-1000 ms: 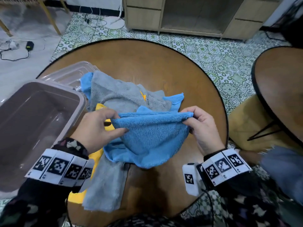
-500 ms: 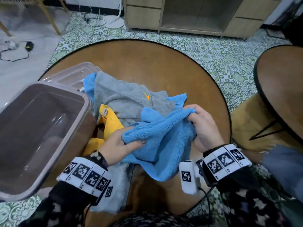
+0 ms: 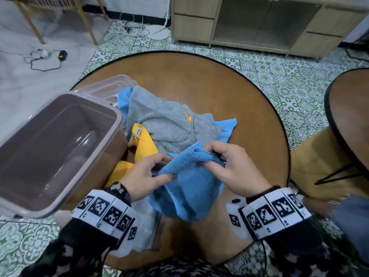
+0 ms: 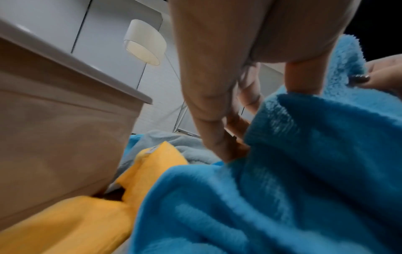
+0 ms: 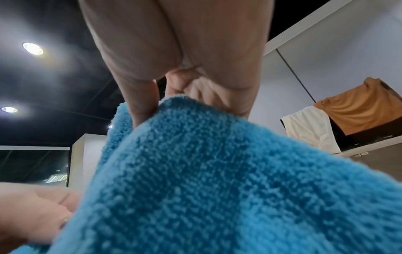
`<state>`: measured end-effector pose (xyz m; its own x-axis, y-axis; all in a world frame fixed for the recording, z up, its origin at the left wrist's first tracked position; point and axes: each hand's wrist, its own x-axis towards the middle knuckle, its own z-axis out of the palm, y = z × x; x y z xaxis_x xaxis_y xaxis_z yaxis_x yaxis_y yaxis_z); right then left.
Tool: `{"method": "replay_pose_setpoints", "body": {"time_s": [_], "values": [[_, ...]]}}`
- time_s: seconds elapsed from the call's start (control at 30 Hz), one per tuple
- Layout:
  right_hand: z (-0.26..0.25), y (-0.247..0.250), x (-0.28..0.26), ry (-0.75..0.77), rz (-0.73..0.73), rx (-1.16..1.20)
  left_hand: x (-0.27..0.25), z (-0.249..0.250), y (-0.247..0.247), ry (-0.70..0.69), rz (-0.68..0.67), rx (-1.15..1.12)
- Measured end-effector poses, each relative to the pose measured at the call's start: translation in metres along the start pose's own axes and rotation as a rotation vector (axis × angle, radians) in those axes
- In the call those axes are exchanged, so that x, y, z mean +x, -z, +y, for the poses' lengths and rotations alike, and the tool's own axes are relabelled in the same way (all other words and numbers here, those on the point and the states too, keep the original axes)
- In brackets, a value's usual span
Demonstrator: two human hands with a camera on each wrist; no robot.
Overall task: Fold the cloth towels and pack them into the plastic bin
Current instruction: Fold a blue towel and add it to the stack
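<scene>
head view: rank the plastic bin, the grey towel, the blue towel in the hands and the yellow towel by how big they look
1. plastic bin, nearest the camera
2. grey towel
3. blue towel
4. yellow towel, mostly hidden

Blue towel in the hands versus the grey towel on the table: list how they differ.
The blue towel is lifted, pinched by the left hand and right hand; the grey towel lies untouched on the round table. The blue towel is doubled over; the grey towel is crumpled on the pile. Both look like terry cloth, and neither is in the plastic bin.
</scene>
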<state>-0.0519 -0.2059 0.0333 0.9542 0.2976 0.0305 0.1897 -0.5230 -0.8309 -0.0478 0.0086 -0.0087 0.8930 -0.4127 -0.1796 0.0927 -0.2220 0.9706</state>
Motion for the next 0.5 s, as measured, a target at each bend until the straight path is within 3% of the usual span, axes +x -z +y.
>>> {"method": "replay_pose_setpoints", "body": {"time_s": [0.13,0.33,0.5], "values": [[0.005,0.001,-0.006,0.013,0.014,0.08,-0.009,-0.007,0.0,0.099,0.082,-0.161],[0.017,-0.001,-0.013,-0.044,0.229,0.237,-0.015,-0.013,0.012,0.223,0.326,-0.349],[0.011,-0.026,-0.019,-0.095,0.343,0.289,-0.019,-0.013,0.03,0.254,0.295,-0.525]]}}
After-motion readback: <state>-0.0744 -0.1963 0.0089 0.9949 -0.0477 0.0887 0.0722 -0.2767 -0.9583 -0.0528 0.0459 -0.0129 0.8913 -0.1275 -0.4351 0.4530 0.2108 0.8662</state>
